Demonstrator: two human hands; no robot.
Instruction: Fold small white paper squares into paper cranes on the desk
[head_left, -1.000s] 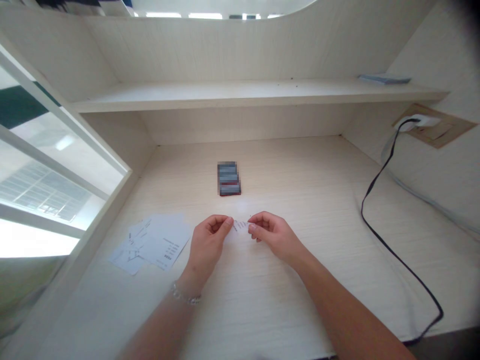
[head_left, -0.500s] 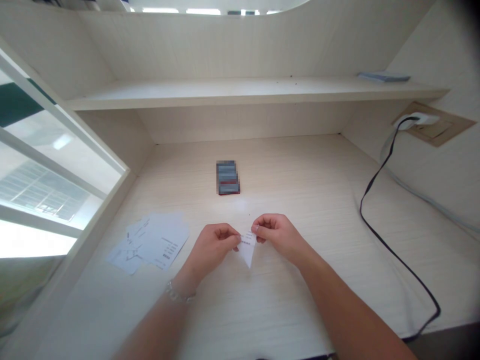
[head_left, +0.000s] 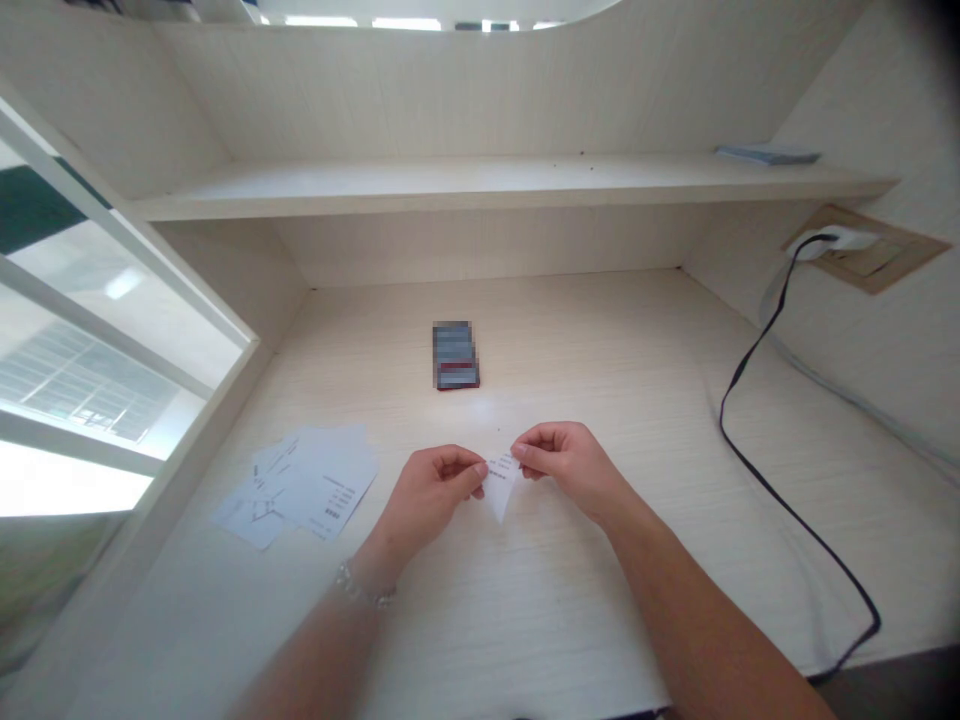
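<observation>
Between my hands is a small folded white paper (head_left: pixel 500 490) with dark print, tapering to a point toward me. My left hand (head_left: pixel 439 490) pinches its left upper corner between thumb and fingers. On the other side, my right hand (head_left: pixel 562 460) is closed on the paper's right upper corner. Both hands hold it just above the desk. To the left of my left hand, loose printed sheets (head_left: pixel 330 480) lie overlapping on the desk. Beyond my hands rests a dark, pixelated rectangular item (head_left: pixel 455 355) with a red edge; its kind is blurred out.
A black cable (head_left: pixel 787 495) runs from a plug in the wall socket (head_left: pixel 877 255) down the right side of the desk (head_left: pixel 600 350). A shelf (head_left: pixel 487 188) spans the back, with a thin bluish item (head_left: pixel 769 154) at its right. A white-framed panel (head_left: pixel 202 430) borders the left.
Both hands have shifted slightly to the right and a little away from me, carrying the paper with them. The sheets and the pixelated item have stayed put.
</observation>
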